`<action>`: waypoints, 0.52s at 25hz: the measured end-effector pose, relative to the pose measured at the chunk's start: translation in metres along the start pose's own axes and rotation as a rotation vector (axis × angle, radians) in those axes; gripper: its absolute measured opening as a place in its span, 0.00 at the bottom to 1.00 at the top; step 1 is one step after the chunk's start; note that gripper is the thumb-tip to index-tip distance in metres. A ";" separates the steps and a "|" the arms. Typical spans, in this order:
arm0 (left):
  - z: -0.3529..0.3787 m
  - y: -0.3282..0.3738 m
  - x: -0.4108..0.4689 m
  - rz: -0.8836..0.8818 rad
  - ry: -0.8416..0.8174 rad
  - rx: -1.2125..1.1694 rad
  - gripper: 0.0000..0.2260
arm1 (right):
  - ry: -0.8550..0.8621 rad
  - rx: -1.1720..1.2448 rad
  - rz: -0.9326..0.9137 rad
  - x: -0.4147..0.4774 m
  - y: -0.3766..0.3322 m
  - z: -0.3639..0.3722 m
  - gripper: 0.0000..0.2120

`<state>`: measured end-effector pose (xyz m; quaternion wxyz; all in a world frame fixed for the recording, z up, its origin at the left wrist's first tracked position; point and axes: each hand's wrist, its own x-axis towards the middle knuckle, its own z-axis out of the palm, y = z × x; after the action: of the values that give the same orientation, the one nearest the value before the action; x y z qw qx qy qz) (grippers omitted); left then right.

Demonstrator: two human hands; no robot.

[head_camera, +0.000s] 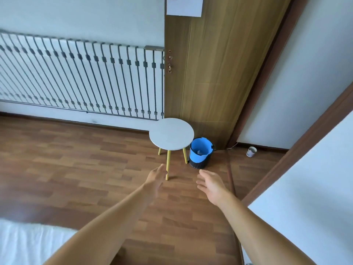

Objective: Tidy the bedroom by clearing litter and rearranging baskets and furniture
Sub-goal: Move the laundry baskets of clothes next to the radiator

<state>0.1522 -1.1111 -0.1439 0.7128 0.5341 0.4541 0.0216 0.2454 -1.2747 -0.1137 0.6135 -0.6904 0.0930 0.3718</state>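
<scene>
Your left hand [155, 178] and right hand [209, 183]: fingers spread, empty, before the round white side table [171, 133] | ribbed black bin [201, 153], blue liner, just beside it

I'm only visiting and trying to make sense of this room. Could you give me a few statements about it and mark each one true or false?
1. The left hand and the right hand both hold nothing. True.
2. The round table has black legs. False: its legs are yellow.
3. The bin with the blue liner stands beside the round table, near the wooden door. True.
4. The small tin lies inside the bin. False: it stands on the floor by the wall, apart from the bin.
</scene>
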 end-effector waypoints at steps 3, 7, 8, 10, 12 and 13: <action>-0.025 0.021 0.025 0.007 0.089 -0.097 0.11 | -0.088 -0.047 0.017 0.036 -0.018 0.041 0.17; -0.067 0.047 0.078 0.008 0.150 -0.175 0.19 | -0.161 -0.133 0.012 0.085 -0.045 0.104 0.12; -0.076 0.056 0.090 0.008 0.158 -0.191 0.20 | -0.171 -0.152 0.012 0.096 -0.054 0.120 0.08; -0.098 0.076 0.116 0.006 0.185 -0.226 0.19 | -0.197 -0.197 0.014 0.123 -0.073 0.155 0.09; -0.119 0.100 0.134 0.013 0.218 -0.253 0.18 | -0.217 -0.222 0.010 0.146 -0.093 0.187 0.17; -0.130 0.111 0.145 0.016 0.232 -0.261 0.16 | -0.236 -0.228 0.001 0.156 -0.104 0.204 0.18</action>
<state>0.2004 -0.8924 -0.1499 0.7187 0.4343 0.5225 0.1476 0.3355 -1.0128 -0.1249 0.5377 -0.7071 -0.0224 0.4587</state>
